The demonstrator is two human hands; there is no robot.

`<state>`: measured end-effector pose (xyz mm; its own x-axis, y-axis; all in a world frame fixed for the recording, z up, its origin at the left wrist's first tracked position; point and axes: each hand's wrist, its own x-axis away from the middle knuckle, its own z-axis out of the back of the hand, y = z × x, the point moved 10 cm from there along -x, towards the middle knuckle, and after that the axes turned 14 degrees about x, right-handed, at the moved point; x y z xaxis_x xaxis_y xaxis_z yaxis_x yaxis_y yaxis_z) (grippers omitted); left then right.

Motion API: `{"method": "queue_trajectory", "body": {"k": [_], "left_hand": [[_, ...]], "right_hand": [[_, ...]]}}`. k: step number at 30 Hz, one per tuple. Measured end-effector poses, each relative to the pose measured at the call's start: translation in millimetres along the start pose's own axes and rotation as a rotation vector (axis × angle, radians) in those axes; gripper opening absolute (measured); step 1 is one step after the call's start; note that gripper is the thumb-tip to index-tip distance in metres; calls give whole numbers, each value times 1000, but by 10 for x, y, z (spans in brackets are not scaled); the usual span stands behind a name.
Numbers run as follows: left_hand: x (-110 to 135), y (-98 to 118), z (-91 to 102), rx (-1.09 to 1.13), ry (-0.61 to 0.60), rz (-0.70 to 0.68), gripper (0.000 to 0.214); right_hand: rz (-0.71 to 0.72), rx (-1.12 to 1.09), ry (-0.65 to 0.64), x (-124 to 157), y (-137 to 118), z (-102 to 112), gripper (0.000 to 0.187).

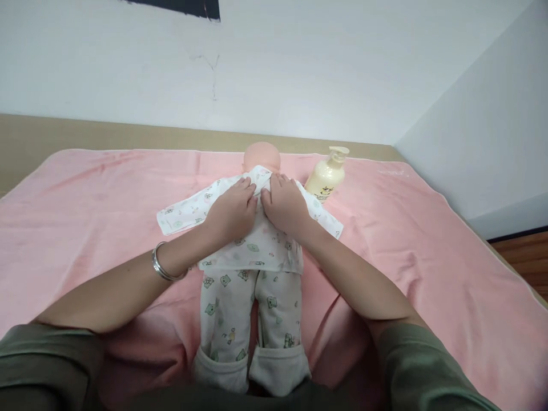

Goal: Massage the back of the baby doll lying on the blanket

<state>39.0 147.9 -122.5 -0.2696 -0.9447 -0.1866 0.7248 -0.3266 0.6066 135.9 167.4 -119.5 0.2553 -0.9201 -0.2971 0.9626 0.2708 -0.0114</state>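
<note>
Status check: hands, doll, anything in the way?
Left hand and right hand on upper shirt; grip unclear. Doll lying on pink mat, head away. Pump bottle beside right-hand sleeve, apart from both hands.

White wall (321, 74); dark patch (188, 7) above

1. Here's the pump bottle (327, 176), dark print (325, 192) low on its front, and it's too small to read!
2. Across to the pink sheet (385, 228): pale lettering (393, 173) near a far corner, too faint to make out.
</note>
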Motion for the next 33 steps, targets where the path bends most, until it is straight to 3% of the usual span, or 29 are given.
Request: {"method": "queue_trajectory", "body": {"k": [6, 9, 14, 19, 23, 26, 30, 33], "left_hand": [[-225, -183, 32, 86, 10, 27, 55], [-170, -215, -17, 89, 76, 22, 59], [33, 14, -73, 63, 99, -99, 58], [-148, -190, 17, 128, 38, 44, 57], [-307, -334, 72, 152, 48, 43, 57], [-235, -304, 47, 99, 98, 29, 54], [-64, -86, -32, 48, 117, -72, 59], [-96, -135, -28, 75, 86, -21, 60]], "right_hand": [[121, 111, 110, 259, -315, 105, 52], [103, 25, 50, 71, -155, 12, 54], [18, -19, -42, -161, 114, -65, 46], [81, 106, 55, 141, -164, 98, 41], [109, 77, 87, 263, -286, 110, 43], [60, -11, 36, 79, -102, 31, 45], [-34, -103, -76, -204, 237, -96, 52], [-30, -98, -81, -188, 227, -85, 48]]}}
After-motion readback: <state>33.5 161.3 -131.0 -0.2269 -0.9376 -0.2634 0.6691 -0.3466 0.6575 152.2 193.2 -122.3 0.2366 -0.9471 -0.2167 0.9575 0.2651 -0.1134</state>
